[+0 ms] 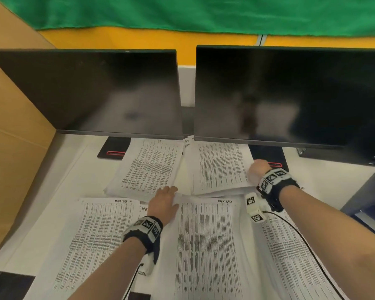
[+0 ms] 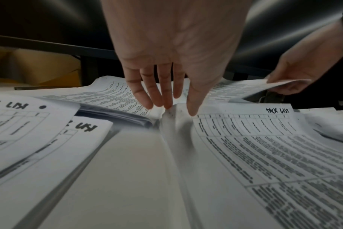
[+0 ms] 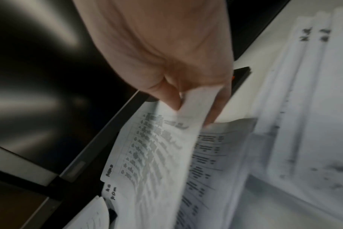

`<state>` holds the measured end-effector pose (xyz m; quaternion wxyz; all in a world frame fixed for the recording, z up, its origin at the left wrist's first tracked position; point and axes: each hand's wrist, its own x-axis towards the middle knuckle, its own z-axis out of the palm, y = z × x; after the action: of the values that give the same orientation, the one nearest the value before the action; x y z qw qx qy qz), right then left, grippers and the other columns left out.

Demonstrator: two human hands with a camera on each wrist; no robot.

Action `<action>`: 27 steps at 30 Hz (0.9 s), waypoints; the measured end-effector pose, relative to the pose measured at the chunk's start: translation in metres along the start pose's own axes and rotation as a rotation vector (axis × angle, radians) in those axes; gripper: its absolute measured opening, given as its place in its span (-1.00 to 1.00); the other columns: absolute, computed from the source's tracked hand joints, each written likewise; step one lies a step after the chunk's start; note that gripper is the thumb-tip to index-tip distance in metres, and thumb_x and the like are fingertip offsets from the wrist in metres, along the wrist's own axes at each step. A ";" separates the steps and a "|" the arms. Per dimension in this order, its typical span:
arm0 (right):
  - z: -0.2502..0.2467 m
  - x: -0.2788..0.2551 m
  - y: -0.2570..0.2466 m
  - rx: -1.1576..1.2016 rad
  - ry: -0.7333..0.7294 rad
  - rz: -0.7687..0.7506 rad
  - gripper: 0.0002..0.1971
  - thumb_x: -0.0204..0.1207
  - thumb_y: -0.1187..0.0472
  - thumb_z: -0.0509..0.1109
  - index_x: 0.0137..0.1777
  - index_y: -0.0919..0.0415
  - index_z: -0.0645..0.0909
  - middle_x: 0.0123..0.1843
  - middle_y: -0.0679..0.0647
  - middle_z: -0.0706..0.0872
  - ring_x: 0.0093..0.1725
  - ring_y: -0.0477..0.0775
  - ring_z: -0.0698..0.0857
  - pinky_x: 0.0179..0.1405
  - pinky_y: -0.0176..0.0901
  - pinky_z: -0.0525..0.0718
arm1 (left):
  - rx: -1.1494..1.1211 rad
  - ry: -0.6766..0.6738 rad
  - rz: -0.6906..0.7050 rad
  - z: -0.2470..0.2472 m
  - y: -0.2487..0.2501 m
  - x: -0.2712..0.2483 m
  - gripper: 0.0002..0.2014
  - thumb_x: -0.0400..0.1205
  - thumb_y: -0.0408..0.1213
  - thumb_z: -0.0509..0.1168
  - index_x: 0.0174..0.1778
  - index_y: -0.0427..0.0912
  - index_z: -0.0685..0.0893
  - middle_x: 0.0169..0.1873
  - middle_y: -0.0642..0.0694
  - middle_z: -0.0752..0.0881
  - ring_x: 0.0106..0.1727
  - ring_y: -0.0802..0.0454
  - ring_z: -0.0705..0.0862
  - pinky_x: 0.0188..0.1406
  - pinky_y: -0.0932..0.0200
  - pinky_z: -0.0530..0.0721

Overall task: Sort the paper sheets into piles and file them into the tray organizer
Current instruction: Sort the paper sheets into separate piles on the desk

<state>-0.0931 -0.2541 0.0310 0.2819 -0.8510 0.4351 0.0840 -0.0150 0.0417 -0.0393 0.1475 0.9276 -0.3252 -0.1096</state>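
Printed paper sheets lie in several piles on the white desk (image 1: 78,169). My left hand (image 1: 165,199) (image 2: 167,103) lies with straight fingers on the top left corner of the middle sheet headed "TASK LIST" (image 1: 210,245) (image 2: 254,147). That sheet buckles into a ridge between fingers and thumb. My right hand (image 1: 257,169) (image 3: 188,100) pinches the right edge of a sheet (image 3: 157,147) lifted from the far right pile (image 1: 219,167). A far left pile (image 1: 147,167) and a near left pile (image 1: 100,234) lie flat. No tray organizer can be made out.
Two dark monitors (image 1: 95,94) (image 1: 290,94) stand across the back, their black bases (image 1: 113,149) (image 1: 271,155) beside the far piles. A cardboard box (image 1: 13,148) walls the left side. More sheets (image 1: 290,245) lie under my right forearm. A dark structure (image 1: 366,191) stands at the right.
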 end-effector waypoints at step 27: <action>0.106 -0.099 0.076 0.483 -0.064 -0.117 -0.77 0.54 0.17 0.38 -0.25 0.23 0.42 -0.30 0.16 0.49 -0.30 0.09 0.49 -0.20 -0.19 0.51 | -0.715 -0.219 -0.114 -0.025 -0.001 -0.016 -0.48 0.42 0.25 0.34 0.03 -0.13 0.56 -0.07 -0.24 0.74 -0.16 -0.10 0.72 -0.21 0.02 0.69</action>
<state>-0.2025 -0.1622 -0.0496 0.4952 -0.7795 0.3834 -0.0118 -0.0190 0.0577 -0.0144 0.4201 0.8169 -0.2282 -0.3227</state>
